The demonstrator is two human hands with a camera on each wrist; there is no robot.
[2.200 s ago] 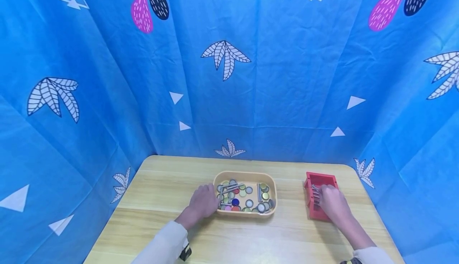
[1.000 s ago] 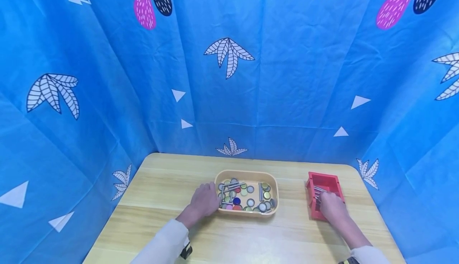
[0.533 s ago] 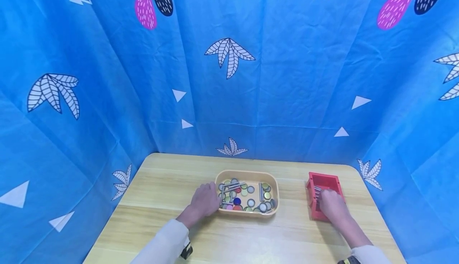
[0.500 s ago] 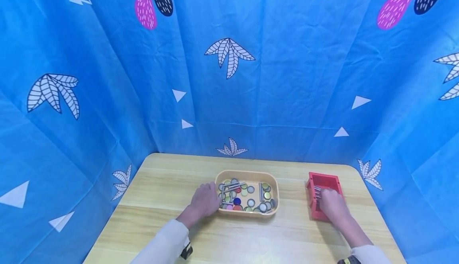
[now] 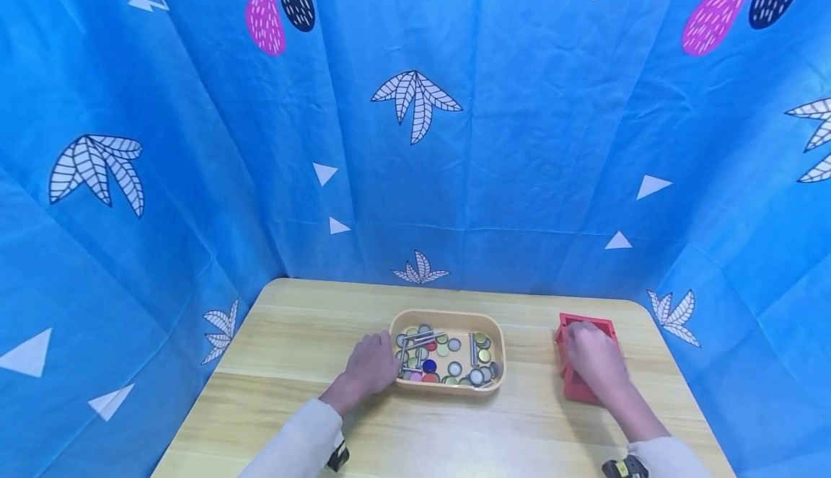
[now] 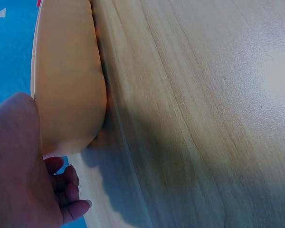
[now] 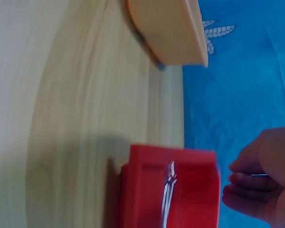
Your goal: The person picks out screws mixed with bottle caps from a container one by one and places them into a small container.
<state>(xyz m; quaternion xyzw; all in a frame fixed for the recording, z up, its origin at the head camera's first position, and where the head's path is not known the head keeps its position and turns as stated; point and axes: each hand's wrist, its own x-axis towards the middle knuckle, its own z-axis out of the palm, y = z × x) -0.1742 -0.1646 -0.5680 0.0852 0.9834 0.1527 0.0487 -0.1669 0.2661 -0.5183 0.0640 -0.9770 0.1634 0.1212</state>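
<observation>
My left hand holds the left end of a shallow yellow-tan tray. In the left wrist view its thumb lies along the tray's rim and the other fingers curl near the end wall. Inside the tray lie bottle caps of several colours and slim silver bolts. Over a red open box hovers my right hand, fingers loosely bent. The right wrist view shows that hand beside the box's rim, with nothing visible in its fingers. Slim silver bolts rest inside the box.
Both containers stand on a light wooden table, the tray mid-table and the red box near the right edge. Blue patterned cloth hangs behind the table and along both sides.
My right hand has risen out of the red box, where it was among the bolts, and shifted slightly up and left in the head view. My left hand stays at the tray.
</observation>
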